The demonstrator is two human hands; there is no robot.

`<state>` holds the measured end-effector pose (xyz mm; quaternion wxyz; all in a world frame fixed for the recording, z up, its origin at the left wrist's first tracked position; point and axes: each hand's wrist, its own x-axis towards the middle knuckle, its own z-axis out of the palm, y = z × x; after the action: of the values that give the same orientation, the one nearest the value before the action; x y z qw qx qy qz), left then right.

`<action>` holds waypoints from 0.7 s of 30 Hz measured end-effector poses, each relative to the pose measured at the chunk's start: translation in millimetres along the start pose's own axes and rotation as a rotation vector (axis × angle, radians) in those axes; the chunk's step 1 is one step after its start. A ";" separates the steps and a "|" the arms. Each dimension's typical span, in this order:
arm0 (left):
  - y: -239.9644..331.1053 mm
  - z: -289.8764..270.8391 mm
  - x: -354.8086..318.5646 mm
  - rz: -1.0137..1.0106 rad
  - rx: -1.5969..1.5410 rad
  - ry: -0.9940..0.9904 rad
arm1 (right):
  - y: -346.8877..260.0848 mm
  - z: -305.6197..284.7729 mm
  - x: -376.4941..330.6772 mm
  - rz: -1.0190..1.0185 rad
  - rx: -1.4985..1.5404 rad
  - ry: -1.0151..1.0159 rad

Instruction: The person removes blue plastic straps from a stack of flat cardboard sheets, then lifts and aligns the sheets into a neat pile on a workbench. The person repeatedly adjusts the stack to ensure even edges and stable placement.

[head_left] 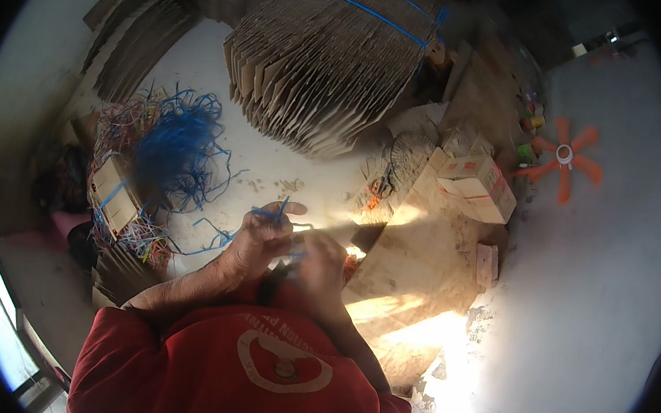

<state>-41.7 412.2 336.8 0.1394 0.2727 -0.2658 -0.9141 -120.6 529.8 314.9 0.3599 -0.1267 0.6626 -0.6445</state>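
Observation:
My left hand (255, 241) is closed on a thin blue plastic strap (270, 215), a loop of which stands up over the fingers. Close beside it, my right hand (319, 267) is smeared by motion, so its fingers do not show clearly. A bit of blue shows between the two hands. More blue strap (217, 242) trails leftward along the floor toward a tangled heap of blue straps (178, 146). Both hands are in front of my red shirt.
Ahead stands a large bundle of flattened cardboard (319, 72) tied with blue straps. More cardboard sheets (142, 40) lean at the far left. On the right are a cardboard box (477, 186), a brick-like block (486, 265) and an orange fan (564, 155). Scissors (383, 186) lie near the middle.

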 end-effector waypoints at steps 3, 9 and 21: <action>2.2 3.8 5.4 -0.020 0.082 0.023 | 13.1 -6.6 5.2 -0.135 -0.049 -0.048; 12.3 6.5 6.9 0.009 0.256 0.104 | 24.7 -13.4 3.4 -0.315 -0.350 -0.115; 22.7 7.0 17.4 0.288 0.900 -0.041 | 14.4 -6.5 11.3 -0.547 -0.547 -0.194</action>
<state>-57.3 389.5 347.1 0.1277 0.2483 -0.6734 -0.6846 -128.5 529.6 297.2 0.1889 -0.4499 0.7144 -0.5016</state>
